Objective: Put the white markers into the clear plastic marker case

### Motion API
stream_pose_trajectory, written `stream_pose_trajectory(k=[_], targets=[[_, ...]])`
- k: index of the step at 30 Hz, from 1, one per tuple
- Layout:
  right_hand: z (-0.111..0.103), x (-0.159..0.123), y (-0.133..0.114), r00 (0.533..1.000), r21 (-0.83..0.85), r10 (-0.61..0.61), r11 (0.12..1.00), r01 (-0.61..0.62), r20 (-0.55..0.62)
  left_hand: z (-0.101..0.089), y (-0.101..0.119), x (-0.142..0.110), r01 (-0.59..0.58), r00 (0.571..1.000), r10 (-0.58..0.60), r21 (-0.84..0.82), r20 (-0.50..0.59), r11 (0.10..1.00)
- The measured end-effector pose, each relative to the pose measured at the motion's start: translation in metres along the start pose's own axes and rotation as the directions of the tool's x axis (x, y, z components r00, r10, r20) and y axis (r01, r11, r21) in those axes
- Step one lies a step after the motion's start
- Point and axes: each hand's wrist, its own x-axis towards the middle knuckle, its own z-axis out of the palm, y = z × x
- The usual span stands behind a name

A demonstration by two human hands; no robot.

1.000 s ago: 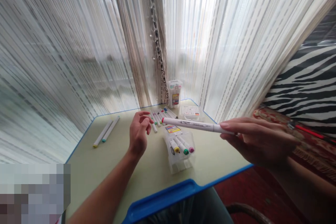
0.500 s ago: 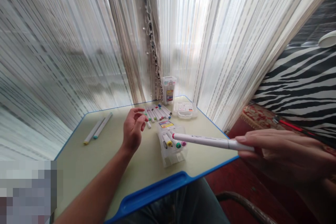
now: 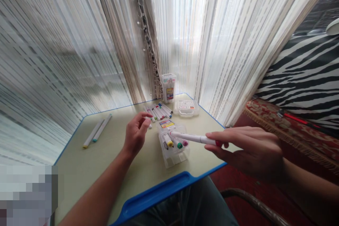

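Between the thumb and fingers of my right hand point(image 3: 246, 152) is a white marker point(image 3: 190, 137), red at its near end. It points left, its far tip over an open clear plastic case point(image 3: 176, 160). Inside that case lie several markers, among them one with a yellow end point(image 3: 168, 141) and one with a green end point(image 3: 180, 145). My left hand point(image 3: 136, 132) hovers left of the case, fingers loosely bent and apart from the thumb, holding nothing. Just beyond it, a row of several white markers point(image 3: 159, 111) lies on the table.
The pale table point(image 3: 106, 169) has a blue rim and a blue front tray point(image 3: 156, 190). Two markers point(image 3: 96, 130) lie at left. A closed upright marker case point(image 3: 168, 90) and a clear lid-like case point(image 3: 186, 108) stand at the back. Curtains hang behind.
My right hand has moved left with the marker, bringing its tip over the clear case. My left hand has shifted slightly, its fingers a little more bent. The view has turned slightly.
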Motion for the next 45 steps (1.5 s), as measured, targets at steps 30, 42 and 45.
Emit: stream_pose_trajectory(k=[30, 42, 45], targets=[[0.059, 0.010, -0.003, 0.968, -0.004, -0.062, 0.998, 0.065, 0.242, 0.004, 0.006, -0.007, -0.040, 0.990, 0.020, 0.142, 0.142, 0.989], [0.058, 0.011, -0.001, 0.973, -0.009, -0.070, 0.997, 0.073, 0.218, 0.004, 0.005, -0.008, -0.035, 0.988, 0.015, 0.131, 0.151, 0.991], [0.048, 0.017, 0.000, 0.982, -0.021, -0.115, 0.993, 0.120, 0.148, 0.006, 0.008, -0.008, -0.031, 0.989, 0.012, 0.131, 0.147, 0.991]])
